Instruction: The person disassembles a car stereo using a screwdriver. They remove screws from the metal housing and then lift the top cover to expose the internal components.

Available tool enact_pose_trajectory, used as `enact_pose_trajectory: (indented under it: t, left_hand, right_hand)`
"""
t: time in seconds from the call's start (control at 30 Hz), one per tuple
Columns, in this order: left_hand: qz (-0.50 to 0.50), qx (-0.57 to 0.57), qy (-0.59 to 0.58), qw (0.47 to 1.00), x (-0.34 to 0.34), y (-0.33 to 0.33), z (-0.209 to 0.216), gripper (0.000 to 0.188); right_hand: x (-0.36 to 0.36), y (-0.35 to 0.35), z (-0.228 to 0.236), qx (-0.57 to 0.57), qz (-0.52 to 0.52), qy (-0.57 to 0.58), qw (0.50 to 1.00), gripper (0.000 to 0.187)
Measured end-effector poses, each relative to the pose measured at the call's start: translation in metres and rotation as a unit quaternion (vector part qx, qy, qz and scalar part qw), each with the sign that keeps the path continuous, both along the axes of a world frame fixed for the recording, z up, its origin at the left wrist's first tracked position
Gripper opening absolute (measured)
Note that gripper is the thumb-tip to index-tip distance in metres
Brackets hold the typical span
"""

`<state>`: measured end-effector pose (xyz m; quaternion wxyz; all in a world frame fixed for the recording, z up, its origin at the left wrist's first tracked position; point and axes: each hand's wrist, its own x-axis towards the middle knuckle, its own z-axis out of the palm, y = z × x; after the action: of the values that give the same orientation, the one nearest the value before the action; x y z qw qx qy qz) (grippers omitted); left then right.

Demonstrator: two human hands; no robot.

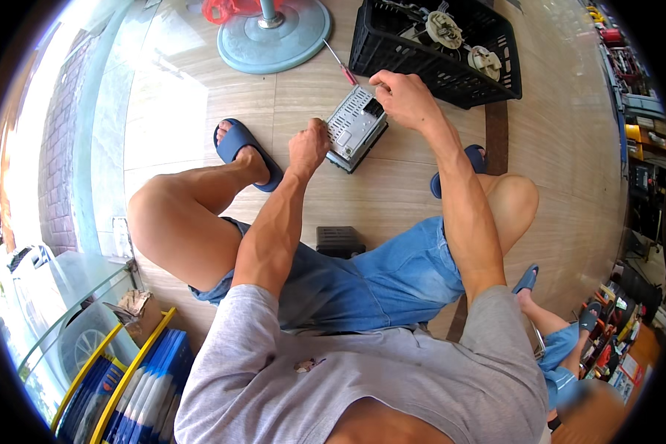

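A silver metal car stereo [344,132] with a perforated casing and a black socket lies tilted on the floor between my feet. My left hand [308,147] is closed against its left edge, fingers curled and partly hidden. At the unit's far right corner, beside the black socket, is my right hand [405,100]. Its thumb and fingers are bent together in a pinch; whatever they hold, if anything, cannot be made out. Just beyond the stereo lies a screwdriver [348,74] with a red handle.
A black plastic crate [451,87] of parts stands at the far right, near a round pale-blue base [274,44]. A dark box [338,240] sits beneath my legs. Another person's leg [544,314] shows at right. A yellow rack [137,362] stands at lower left.
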<state>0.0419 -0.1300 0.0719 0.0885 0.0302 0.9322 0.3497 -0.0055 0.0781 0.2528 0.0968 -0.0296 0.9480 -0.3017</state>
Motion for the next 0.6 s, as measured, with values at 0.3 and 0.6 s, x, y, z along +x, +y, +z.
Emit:
enact_pose_trajectory:
  t: [0.3,0.6]
  left_hand:
    - [0.317,0.266,-0.039,0.910,-0.032,-0.010,-0.018,0.035]
    - [0.082,0.389,-0.048,0.916,-0.039,0.052,0.071,0.029]
  right_hand:
    - [0.003,0.022,0.012,0.012,-0.014,0.059,0.998,0.027]
    - [0.025,0.061,0.080,0.005,-0.083,0.148,0.985,0.027]
